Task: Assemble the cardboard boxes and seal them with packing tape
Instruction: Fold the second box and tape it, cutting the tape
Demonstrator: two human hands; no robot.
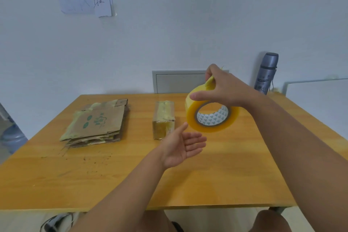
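My right hand (224,88) holds a yellow roll of packing tape (211,118) up above the wooden table (131,175), thumb on the roll's left side and fingers pinching the loose tape end at the top. Just below and left of the roll, my left hand (183,146) is open with the palm up and touches nothing. A small assembled cardboard box (163,119), wrapped in tape, stands on the table left of the roll. Further left lies a stack of flattened cardboard boxes (98,122) with green print.
A grey thermos flask (266,72) stands at the table's back right by the wall. A glass panel (316,90) sits right of it. A grey wall hatch (178,81) is behind the table. Dark specks mark the tabletop's front left.
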